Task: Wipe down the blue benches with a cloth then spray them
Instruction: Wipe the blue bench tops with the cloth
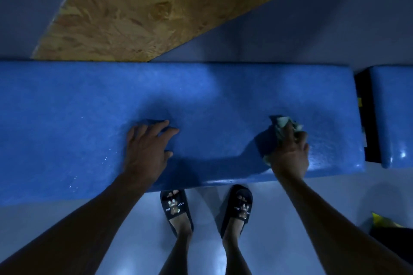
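Observation:
A long blue bench [89, 107] runs across the head view in front of me. My left hand [148, 147] rests flat on its top near the middle, fingers spread and straight. My right hand [290, 152] presses a crumpled pale green cloth [282, 121] onto the bench near its right end, fingers curled round the cloth. A second blue bench [393, 114] begins at the far right, apart from the first by a dark gap. No spray bottle is in view.
A chipboard panel [138, 11] leans against the grey-blue wall behind the bench. My feet in dark slippers [176, 207] stand on the pale floor just under the bench's front edge. A dark object with a yellow patch [384, 222] sits at the lower right.

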Available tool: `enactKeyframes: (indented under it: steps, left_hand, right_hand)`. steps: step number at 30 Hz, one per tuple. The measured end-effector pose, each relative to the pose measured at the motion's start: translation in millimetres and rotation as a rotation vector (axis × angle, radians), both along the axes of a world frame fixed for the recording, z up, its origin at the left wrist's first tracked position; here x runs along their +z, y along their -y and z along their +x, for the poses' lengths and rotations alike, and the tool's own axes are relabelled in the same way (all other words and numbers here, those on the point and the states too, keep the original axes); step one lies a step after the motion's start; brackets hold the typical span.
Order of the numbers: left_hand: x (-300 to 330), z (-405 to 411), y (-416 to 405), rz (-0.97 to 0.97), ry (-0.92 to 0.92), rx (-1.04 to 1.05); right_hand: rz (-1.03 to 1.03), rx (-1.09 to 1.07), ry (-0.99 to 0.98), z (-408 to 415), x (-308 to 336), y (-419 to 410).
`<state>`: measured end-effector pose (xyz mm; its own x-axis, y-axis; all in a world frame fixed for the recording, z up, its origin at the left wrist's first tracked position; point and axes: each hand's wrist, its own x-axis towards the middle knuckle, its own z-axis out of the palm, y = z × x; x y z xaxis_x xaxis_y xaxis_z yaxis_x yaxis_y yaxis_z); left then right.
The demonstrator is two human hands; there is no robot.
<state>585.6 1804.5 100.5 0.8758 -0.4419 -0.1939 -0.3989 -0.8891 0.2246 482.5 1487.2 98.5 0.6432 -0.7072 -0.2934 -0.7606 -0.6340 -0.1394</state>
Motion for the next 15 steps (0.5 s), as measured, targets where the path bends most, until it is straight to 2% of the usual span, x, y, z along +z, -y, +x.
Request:
enactKeyframes:
  steps: [2, 4, 7, 9, 11, 12, 13, 15]
  left_hand:
    - [-1, -1, 0, 0.000, -0.010, -0.005]
    - [-1, 0, 0, -0.005, -0.012, -0.004]
    - [0, 2, -1, 0.006, -0.014, -0.011]
    - [1, 4, -1, 0.021, -0.025, -0.019]
    - [-1, 6, -1, 0.025, -0.036, -0.018]
    - [-2, 7, -1, 0.021, -0.035, -0.014]
    - [-3, 7, -1, 0.015, -0.037, -0.013]
    - [-5, 8, -1, 0.000, -0.049, -0.012]
  right_hand:
    - [-0.018, -0.222, 0.022, 19, -6, -37]
    - [0.013, -0.131, 0.073, 33, -11, -98]
    - [0.090, 0.341, 0.108, 30, -8, -167]
    - [0.101, 0.686, 0.093, 25, -3, -161]
    - [0.063, 0.950, 0.122, 29, -2, -116]
    - [0.031, 0.979, 0.125, 31, -4, -87]
    - [0.000, 0.906, 0.108, 33, -8, -56]
    - [-0.022, 0.518, 0.051, 36, -9, -3]
